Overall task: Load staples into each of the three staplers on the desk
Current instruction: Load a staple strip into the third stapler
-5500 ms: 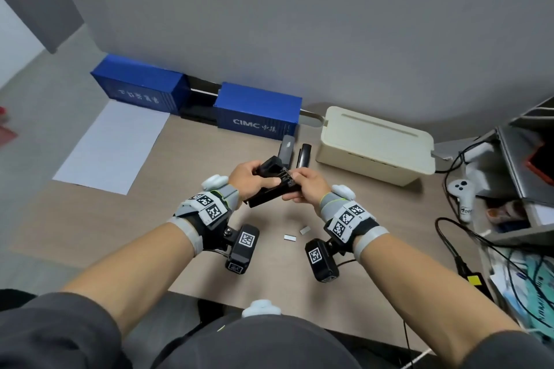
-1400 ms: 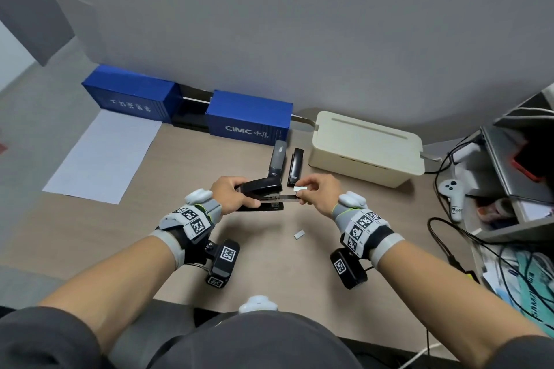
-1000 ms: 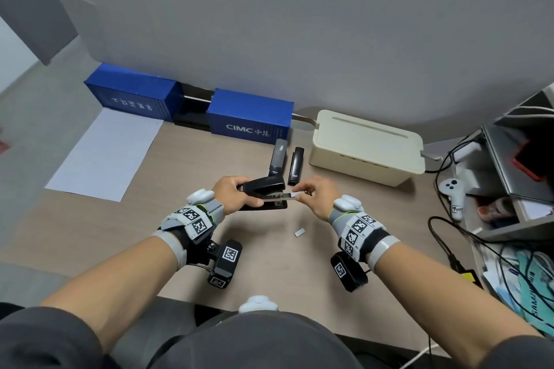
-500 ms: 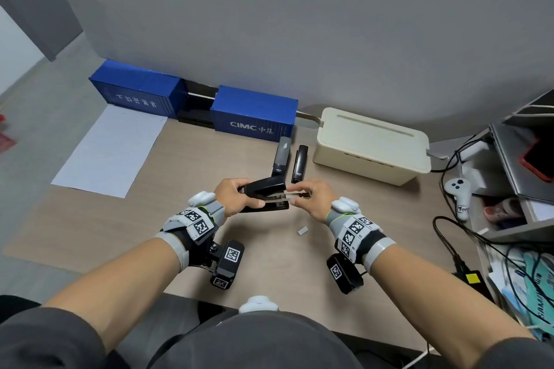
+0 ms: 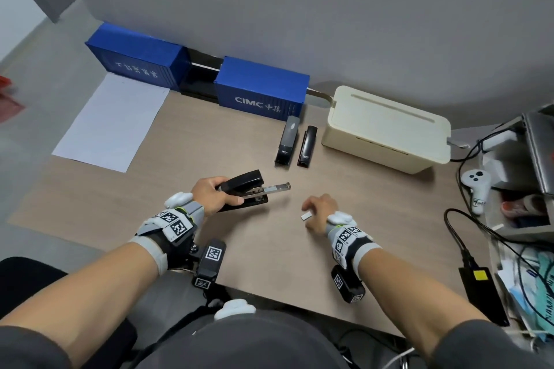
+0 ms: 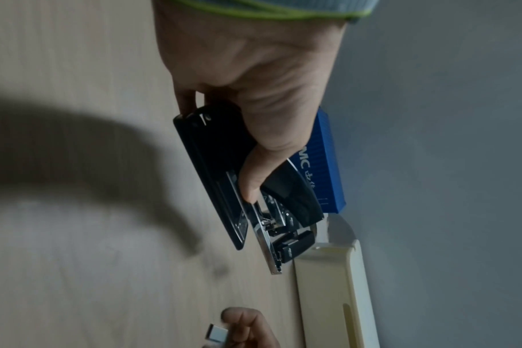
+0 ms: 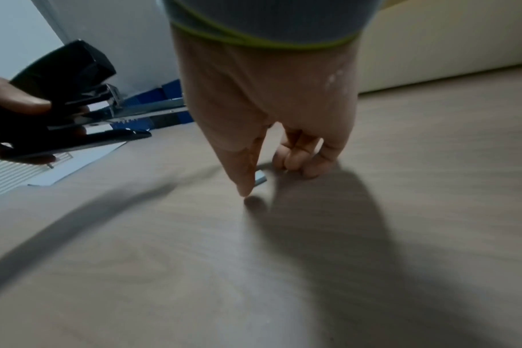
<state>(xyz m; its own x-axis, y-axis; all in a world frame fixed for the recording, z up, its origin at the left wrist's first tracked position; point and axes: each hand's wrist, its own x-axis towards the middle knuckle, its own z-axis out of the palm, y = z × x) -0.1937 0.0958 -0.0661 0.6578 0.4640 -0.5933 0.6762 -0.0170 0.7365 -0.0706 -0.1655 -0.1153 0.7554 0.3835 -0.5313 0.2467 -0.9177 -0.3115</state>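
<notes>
My left hand (image 5: 215,195) grips a black stapler (image 5: 241,186) just above the desk, its top raised. The stapler's metal tray (image 5: 277,188) sticks out to the right, and a pale strip seems to lie in it. In the left wrist view my thumb presses the stapler (image 6: 218,169) at the side. My right hand (image 5: 318,207) is down on the desk over a small staple strip (image 5: 306,216). Its thumb (image 7: 244,186) and curled fingers (image 7: 298,160) close on either side of the strip (image 7: 261,180). Two more staplers (image 5: 287,141) (image 5: 307,147) lie shut, side by side, at the back.
Two blue container-shaped boxes (image 5: 260,90) stand along the wall, a cream box (image 5: 386,126) to their right. A white sheet (image 5: 111,123) lies at the left. Cables, a white controller (image 5: 476,186) and a cluttered shelf crowd the right edge.
My right hand left the stapler's tray and dropped right and nearer, onto the loose staple strip on the desk. The left hand still holds the stapler, tray out.
</notes>
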